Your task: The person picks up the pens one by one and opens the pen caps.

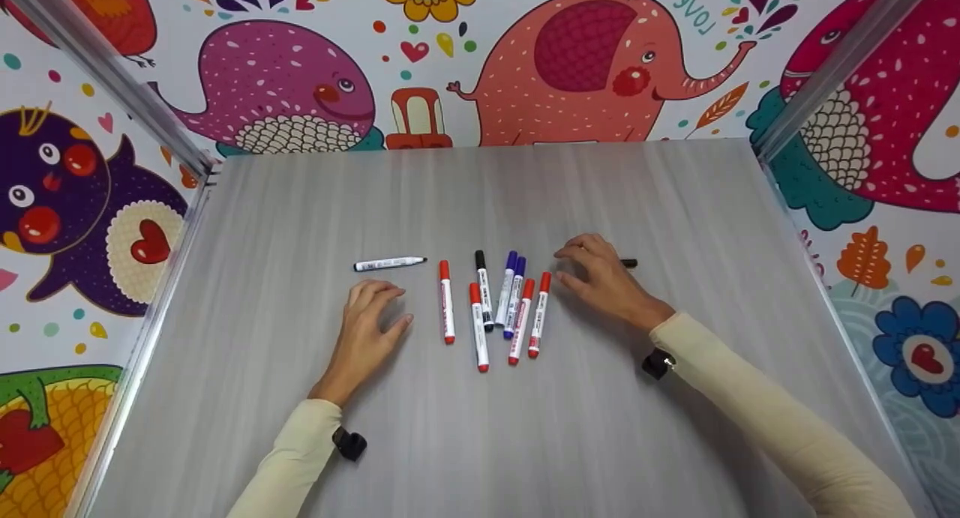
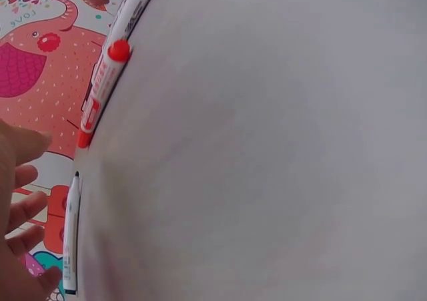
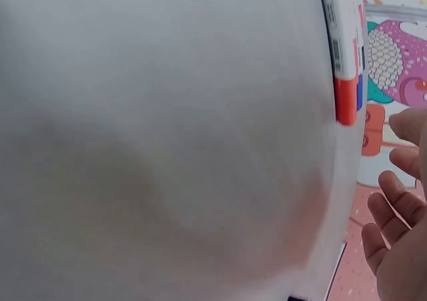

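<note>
Both hands are empty here, fingers loose and gently bent! The left hand (image 1: 366, 327) hovers at the near side of a white marker with a dark tapered tip (image 1: 390, 264), thumb apart from the fingers, grasping nothing. Over on the other flank, the right hand (image 1: 607, 278) is just as relaxed, nothing pinched in it, and past its knuckles pokes a small black end (image 1: 630, 263); what it belongs to, I can't tell from here.

Between the two hands, there's the bunch of markers, all lying flat on the grey wood-grain table (image 1: 420, 443)! On the left of the bunch, one red-capped marker (image 1: 447, 304) lies a little apart. Next comes a second red-capped marker (image 1: 478, 330), close beside the black-capped marker (image 1: 484, 291). In the middle, two blue-capped markers (image 1: 514, 300) lie side by side, and two more red-capped markers (image 1: 538, 315) lie at a slant on the right, the nearest things to the right thumb. Pale sleeves (image 1: 757, 420) on both arms, and a cartoon elephant (image 1: 577, 76) on the back wall!
</note>
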Demonstrator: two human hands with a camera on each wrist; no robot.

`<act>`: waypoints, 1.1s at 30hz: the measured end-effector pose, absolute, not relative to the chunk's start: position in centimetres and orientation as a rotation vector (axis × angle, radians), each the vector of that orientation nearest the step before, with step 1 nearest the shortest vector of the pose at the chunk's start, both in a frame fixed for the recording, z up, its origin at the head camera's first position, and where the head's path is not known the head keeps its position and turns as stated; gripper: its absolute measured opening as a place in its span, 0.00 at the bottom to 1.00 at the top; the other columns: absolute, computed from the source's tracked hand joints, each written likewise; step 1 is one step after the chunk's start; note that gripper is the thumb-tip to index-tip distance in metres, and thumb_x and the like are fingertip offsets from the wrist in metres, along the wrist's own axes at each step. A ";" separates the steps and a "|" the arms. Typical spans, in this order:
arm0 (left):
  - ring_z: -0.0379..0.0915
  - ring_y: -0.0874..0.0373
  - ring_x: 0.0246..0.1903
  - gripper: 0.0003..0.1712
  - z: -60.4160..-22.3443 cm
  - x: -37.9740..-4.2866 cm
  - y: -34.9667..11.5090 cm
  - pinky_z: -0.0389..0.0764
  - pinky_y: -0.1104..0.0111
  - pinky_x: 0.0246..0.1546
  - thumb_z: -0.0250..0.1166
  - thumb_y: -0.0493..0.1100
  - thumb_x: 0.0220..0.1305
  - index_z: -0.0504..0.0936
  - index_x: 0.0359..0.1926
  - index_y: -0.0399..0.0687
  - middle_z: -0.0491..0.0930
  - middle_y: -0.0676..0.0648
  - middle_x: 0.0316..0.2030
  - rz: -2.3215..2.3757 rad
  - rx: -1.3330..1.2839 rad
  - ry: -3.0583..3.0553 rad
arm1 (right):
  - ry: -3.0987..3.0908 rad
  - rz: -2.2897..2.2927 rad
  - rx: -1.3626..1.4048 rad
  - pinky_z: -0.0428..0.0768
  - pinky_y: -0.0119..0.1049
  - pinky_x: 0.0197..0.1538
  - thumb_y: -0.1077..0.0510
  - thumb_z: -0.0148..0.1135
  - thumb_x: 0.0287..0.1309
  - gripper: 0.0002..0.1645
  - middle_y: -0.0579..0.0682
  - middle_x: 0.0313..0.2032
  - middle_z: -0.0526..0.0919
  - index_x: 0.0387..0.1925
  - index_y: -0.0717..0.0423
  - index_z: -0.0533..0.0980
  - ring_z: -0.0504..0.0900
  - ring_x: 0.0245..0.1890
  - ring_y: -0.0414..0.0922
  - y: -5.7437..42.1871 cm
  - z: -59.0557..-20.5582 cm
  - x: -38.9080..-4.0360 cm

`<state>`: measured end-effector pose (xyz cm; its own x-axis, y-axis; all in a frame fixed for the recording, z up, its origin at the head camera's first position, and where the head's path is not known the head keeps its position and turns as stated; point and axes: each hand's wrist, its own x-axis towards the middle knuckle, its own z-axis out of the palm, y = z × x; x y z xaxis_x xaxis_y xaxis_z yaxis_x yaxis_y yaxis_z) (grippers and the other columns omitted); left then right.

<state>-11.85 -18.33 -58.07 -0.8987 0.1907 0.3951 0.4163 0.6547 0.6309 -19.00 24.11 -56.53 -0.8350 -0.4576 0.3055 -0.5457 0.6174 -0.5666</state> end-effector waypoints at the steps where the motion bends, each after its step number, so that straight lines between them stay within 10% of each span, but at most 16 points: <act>1: 0.70 0.41 0.65 0.23 -58.1 -11.6 -18.2 0.69 0.43 0.66 0.81 0.32 0.62 0.87 0.58 0.34 0.82 0.40 0.56 -1.101 -0.487 -2.583 | -2.701 1.019 0.857 0.74 0.60 0.66 0.62 0.76 0.69 0.19 0.59 0.57 0.82 0.58 0.65 0.85 0.77 0.61 0.59 23.9 -56.5 -19.0; 33: 0.68 0.45 0.70 0.30 -58.9 -5.6 -13.6 0.73 0.49 0.70 0.82 0.34 0.62 0.85 0.64 0.38 0.80 0.45 0.63 -1.301 -0.338 -2.637 | -2.646 1.026 1.179 0.74 0.52 0.69 0.53 0.73 0.74 0.22 0.56 0.60 0.80 0.61 0.61 0.84 0.75 0.63 0.53 14.4 -57.3 -19.9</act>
<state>-5.58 -13.61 -58.94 -0.9576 0.1227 0.2605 0.2814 0.5910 0.7560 -19.94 14.38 -57.28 -0.7037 -0.6369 0.3149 -0.6827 0.4833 -0.5480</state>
